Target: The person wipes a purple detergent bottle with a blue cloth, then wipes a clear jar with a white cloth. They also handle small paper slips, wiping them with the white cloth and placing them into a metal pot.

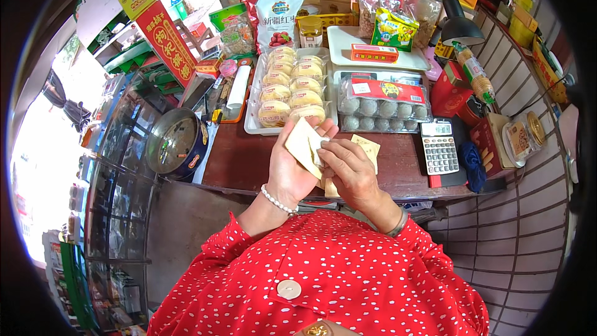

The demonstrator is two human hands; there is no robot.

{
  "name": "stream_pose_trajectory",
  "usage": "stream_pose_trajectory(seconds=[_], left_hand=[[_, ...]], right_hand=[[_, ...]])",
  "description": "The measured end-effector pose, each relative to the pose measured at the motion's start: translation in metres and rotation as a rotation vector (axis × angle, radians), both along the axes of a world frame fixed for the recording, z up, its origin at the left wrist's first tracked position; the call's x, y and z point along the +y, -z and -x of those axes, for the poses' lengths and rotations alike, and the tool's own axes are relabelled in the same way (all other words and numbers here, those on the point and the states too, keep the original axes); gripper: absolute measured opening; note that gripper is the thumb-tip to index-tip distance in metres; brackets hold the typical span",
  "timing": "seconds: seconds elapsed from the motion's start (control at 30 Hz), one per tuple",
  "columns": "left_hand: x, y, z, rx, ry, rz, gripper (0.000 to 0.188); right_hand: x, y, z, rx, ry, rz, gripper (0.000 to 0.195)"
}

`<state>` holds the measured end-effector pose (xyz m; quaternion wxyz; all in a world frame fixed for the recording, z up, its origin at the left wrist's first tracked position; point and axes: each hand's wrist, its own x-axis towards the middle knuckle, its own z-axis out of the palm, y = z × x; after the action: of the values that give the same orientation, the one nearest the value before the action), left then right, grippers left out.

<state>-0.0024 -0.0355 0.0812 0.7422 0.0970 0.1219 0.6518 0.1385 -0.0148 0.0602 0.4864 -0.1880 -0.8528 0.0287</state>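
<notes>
My left hand (288,168) is turned palm up and supports a folded cream-coloured sheet (301,142), its fingers partly behind it. From the right, my right hand (350,168) pinches the sheet's whitish inner edge between thumb and fingers. What lies inside the fold is hidden. Partly behind my right hand, a square cream piece with brown marks (367,149) lies on the dark red table (242,158). Just beyond the left fingertips is a white tray (252,121) of individually wrapped round pastries (305,83).
Right of the pastries are clear cartons of grey eggs (387,108), a white tray (343,51) with a red box (374,53), and a calculator (439,149). A desk lamp (461,23) leans in behind. A round metal-lined bowl (176,142) stands at the left edge.
</notes>
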Motion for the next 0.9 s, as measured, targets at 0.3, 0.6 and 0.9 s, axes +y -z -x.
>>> stream_pose_trajectory(seconds=[0.3,0.6,0.9], left_hand=[[0.0,0.004,0.002,0.035,0.04,0.006,0.045],[0.003,0.018,0.007,-0.078,0.06,0.007,0.036],[-0.018,0.013,-0.003,0.543,-0.147,-0.104,0.033]], right_hand=[[0.004,0.004,-0.002,0.006,-0.046,0.037,0.042],[0.002,0.003,-0.004,0.052,-0.047,0.115,0.035],[-0.005,0.001,-0.005,0.881,-0.434,1.511,0.022]])
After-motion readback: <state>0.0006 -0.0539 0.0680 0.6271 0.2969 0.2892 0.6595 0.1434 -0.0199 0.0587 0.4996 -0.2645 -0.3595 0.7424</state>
